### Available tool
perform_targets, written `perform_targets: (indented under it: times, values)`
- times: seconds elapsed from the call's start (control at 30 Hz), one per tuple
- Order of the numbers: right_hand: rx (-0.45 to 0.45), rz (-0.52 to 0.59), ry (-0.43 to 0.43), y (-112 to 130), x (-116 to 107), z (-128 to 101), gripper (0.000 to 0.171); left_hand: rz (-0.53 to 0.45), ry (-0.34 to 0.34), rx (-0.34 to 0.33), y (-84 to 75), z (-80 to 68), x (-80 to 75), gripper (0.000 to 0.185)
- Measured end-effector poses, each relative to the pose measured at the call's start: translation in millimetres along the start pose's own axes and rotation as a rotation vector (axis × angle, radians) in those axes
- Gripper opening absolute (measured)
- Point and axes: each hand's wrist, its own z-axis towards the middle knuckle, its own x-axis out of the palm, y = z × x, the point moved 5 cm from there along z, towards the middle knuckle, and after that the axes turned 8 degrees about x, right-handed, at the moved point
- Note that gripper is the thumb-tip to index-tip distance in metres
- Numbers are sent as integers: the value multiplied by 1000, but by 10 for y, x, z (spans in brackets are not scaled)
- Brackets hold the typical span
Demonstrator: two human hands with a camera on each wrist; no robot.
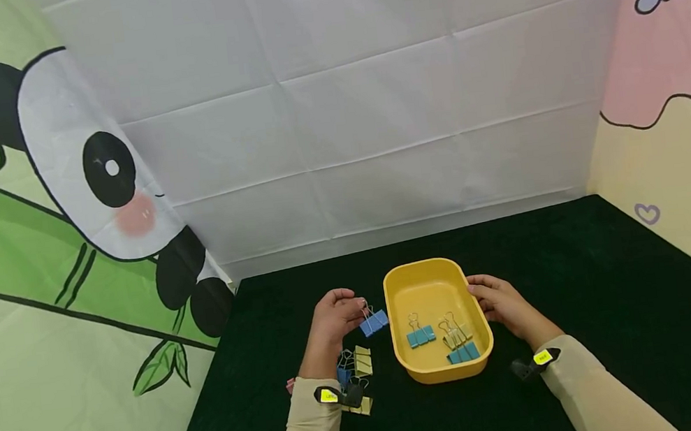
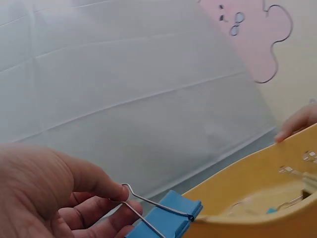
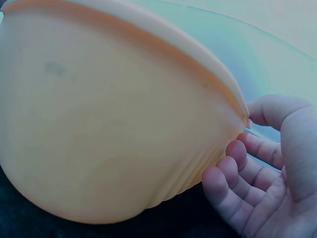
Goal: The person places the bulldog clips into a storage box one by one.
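My left hand (image 1: 336, 316) pinches a blue binder clip (image 1: 374, 323) by its wire handles, just left of the yellow plastic bin (image 1: 400, 357). In the left wrist view, the thumb and forefinger meet on the wire loops, and the blue clip body (image 2: 166, 217) overlaps the bin's rim. My right hand (image 1: 505, 304) grips the bin's right side; in the right wrist view its thumb is at the rim and the other fingers curl against the outer wall (image 3: 124, 124). Inside the bin lie two teal clips (image 1: 421, 336) and a pale yellow clip (image 1: 457, 336).
Beside and partly under my left wrist lie more binder clips: yellow ones (image 1: 363, 361), a blue one (image 1: 343, 377) and a pink one (image 1: 290, 385), partly hidden by the sleeve. A dark green cloth (image 1: 532, 245) covers the table, with a white curtain (image 1: 371, 100) behind.
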Motion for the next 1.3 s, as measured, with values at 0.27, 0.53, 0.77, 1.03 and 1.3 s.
perform_targets:
  times: [0.27,0.53,0.77,1.03,1.3]
  values:
    - [-9,-6,-4,13,73,-26,56,-22,136,13,-108,-123,323,28]
    - [-12,-3,-16,-15,126,-72,57,-67,256,-13,-113,-230,493,26]
    - [-5,5,-32,-53,173,-120,57,-36,306,-15,-70,-280,527,32]
    - [-6,10,-22,-68,167,-116,57,-31,249,22,-59,-230,445,38]
    - [5,20,-18,-98,120,-61,56,-22,207,24,-119,-179,267,37]
